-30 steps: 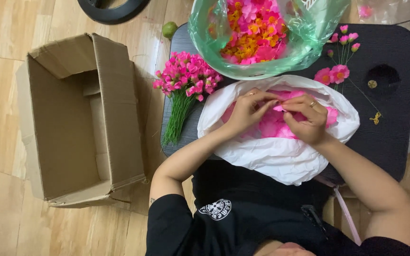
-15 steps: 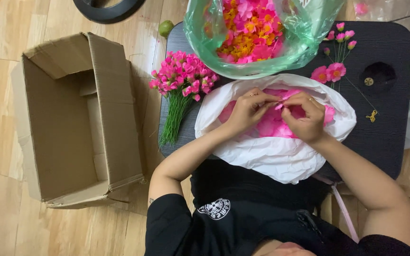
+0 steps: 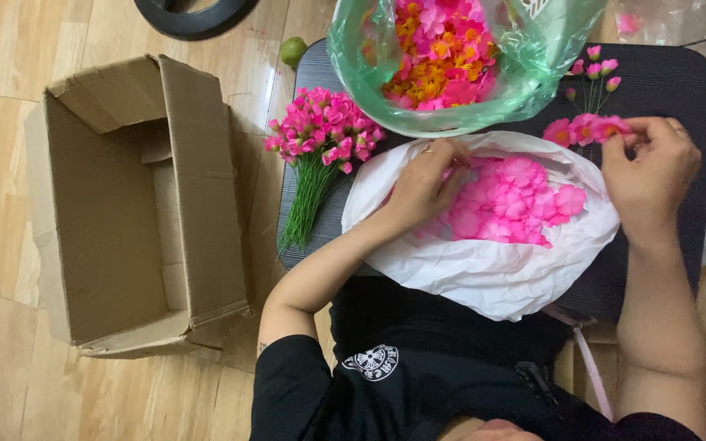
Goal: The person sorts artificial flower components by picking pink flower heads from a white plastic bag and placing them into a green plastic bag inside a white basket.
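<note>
My left hand point(image 3: 423, 184) rests fingers-down in a white plastic bag point(image 3: 484, 273) full of loose pink petals point(image 3: 516, 204), its fingertips curled among them. My right hand point(image 3: 649, 171) is out to the right over the black table point(image 3: 663, 82), pinching a pink flower head point(image 3: 610, 128) next to two other pink flowers point(image 3: 571, 131) lying there. Behind those lie a few thin green stems with small pink buds point(image 3: 598, 67).
A green plastic bag point(image 3: 369, 57) of pink and orange petals stands at the table's back. A bunch of pink flowers with green stems point(image 3: 320, 135) lies on the table's left edge. An open cardboard box point(image 3: 124, 204) sits on the wooden floor at left, a small green fruit point(image 3: 292, 51) beyond.
My right hand has left the white bag and moved right and up with a pink flower head. My left hand stays in the petals.
</note>
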